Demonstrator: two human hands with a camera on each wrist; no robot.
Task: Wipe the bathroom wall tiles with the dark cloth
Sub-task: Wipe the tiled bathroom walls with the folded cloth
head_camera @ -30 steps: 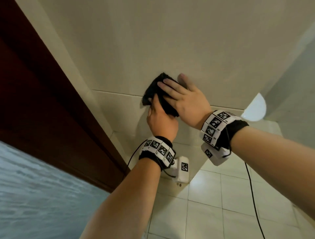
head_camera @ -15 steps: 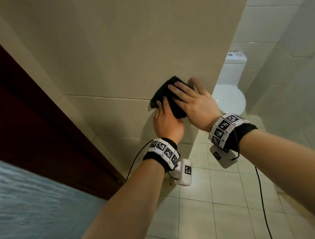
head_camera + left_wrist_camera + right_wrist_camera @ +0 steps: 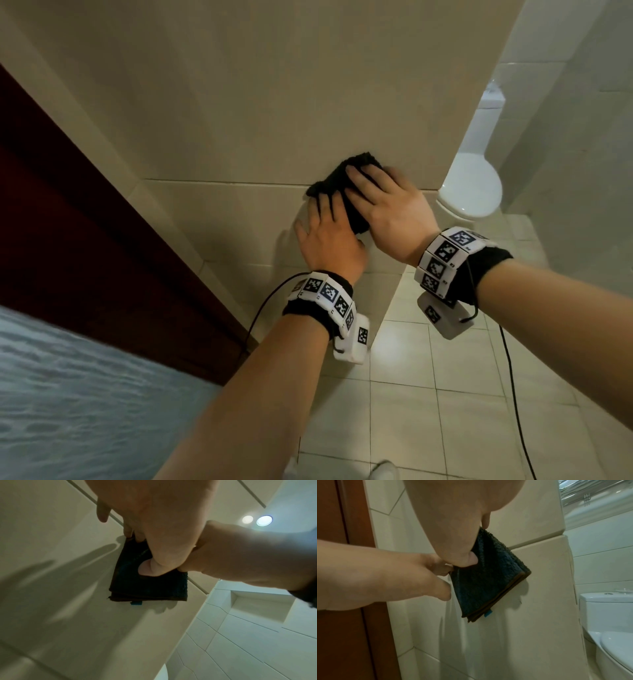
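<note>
The folded dark cloth (image 3: pixel 359 160) with a small blue tag is up against the beige wall tiles (image 3: pixel 274 102), across a horizontal grout line (image 3: pixel 222 181). My left hand (image 3: pixel 329 240) grips its lower left part. In the left wrist view the left thumb (image 3: pixel 147 566) lies curled on the cloth (image 3: pixel 147 586). My right hand (image 3: pixel 387 205) covers the cloth from the right. Seen from the right wrist, its thumb (image 3: pixel 471 559) pinches the cloth (image 3: pixel 488 581) from the wall side. The cloth's lower corner hangs slightly off the tile and casts a shadow.
The wall ends at an outer corner (image 3: pixel 455 154) just right of my hands. A white toilet (image 3: pixel 472 185) stands behind it. On the left a dark red door frame (image 3: pixel 68 205) borders the wall. Black cables (image 3: pixel 510 377) hang from both wrists over the tiled floor (image 3: pixel 428 394).
Both hands have slid the cloth right along the wall toward its outer corner. The cloth now sits across the grout line. My head has turned right, bringing the toilet into view.
</note>
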